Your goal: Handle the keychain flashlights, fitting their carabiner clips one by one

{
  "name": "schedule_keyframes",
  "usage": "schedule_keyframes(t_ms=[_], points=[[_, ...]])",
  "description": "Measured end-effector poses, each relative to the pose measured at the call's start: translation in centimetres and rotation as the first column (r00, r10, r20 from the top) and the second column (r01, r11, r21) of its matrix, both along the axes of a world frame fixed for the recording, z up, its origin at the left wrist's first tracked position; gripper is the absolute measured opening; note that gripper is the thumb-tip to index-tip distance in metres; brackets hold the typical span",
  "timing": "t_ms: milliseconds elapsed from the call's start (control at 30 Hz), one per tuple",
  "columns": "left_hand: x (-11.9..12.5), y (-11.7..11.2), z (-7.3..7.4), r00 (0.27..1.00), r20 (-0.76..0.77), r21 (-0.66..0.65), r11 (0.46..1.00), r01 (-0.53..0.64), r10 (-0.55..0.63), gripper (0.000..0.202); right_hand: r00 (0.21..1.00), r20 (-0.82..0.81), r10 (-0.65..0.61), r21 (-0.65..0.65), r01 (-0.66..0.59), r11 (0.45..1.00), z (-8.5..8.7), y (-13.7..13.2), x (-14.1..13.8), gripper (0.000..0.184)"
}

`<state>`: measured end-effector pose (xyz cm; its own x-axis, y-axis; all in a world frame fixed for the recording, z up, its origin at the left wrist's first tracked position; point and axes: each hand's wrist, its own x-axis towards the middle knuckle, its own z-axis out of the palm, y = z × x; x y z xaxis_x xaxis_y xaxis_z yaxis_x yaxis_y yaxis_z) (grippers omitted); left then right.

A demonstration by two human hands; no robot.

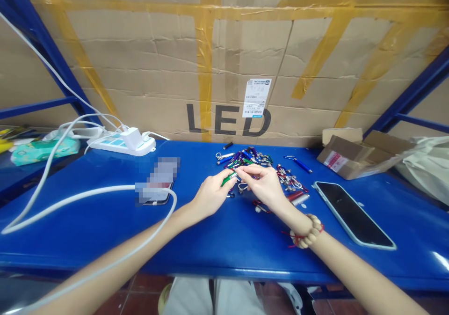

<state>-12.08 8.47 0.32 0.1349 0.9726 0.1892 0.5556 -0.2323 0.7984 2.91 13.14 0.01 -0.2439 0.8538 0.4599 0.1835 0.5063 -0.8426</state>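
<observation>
While the left hand [210, 194] pinches a green keychain light [229, 179], the right hand [264, 184] grips its end above the pile of keychain lights [261, 161]

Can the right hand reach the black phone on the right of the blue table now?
Probably yes. The black phone lies flat and uncovered on the blue table, close beside the right hand. However, the right hand and the left hand both pinch a green flashlight.

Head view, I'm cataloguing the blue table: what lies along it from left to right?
Teal tissue pack → white power strip → left hand → green flashlight → right hand → dark phone → white bag
</observation>
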Motion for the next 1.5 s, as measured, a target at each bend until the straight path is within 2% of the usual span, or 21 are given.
schedule_keyframes(t_ms=[233,467,600,700,967,1100,1233,1400,1500], points=[[-0.2,0.5,-0.6,0.998,0.036,-0.01,0.999,0.051,-0.05,0.032,1.0,0.013,-0.007,0.003,0.007,1.0,-0.7,0.4,0.0,0.019],[-0.3,0.6,-0.4,0.989,0.106,-0.035,0.994,0.103,-0.099,0.032,1.0,0.011,-0.019,0.026,0.019,0.999,-0.7,0.3,-0.1,0.018],[-0.4,0.7,-0.5,0.989,0.096,-0.031,0.993,0.111,-0.108,0.032,1.0,0.008,0.012,-0.036,-0.012,0.999,-0.7,0.3,0.0,0.021],[-0.5,0.8,-0.5,0.991,0.085,-0.009,0.995,0.103,-0.102,0.031,0.999,0.008,0.053,-0.1,-0.052,0.994,-0.7,0.3,0.0,0.025],[-0.6,0.5,0.0,0.992,0.115,-0.046,0.997,0.066,-0.06,0.036,0.999,0.024,0.048,-0.097,-0.045,0.994,-0.6,0.2,0.0,0.028],[-0.6,0.4,0.2,0.984,0.169,-0.058,0.996,0.071,-0.061,0.037,0.993,0.05,0.103,-0.156,-0.095,0.983,0.0,-0.1,0.1,0.03],[-0.5,0.4,0.4,0.983,0.171,-0.012,0.998,0.069,-0.065,0.036,0.991,0.046,0.126,-0.205,-0.114,0.972,0.6,-0.3,0.2,0.032],[-0.3,0.2,0.4,0.995,0.091,0.065,0.997,0.029,-0.035,0.027,0.992,0.013,0.124,-0.193,-0.119,0.974,0.6,0.0,0.3,0.027],[-0.1,-0.1,0.5,0.997,0.072,0.03,0.999,0.01,-0.012,0.028,0.997,-0.013,0.081,-0.134,-0.082,0.988,0.2,-0.1,0.1,0.02]])
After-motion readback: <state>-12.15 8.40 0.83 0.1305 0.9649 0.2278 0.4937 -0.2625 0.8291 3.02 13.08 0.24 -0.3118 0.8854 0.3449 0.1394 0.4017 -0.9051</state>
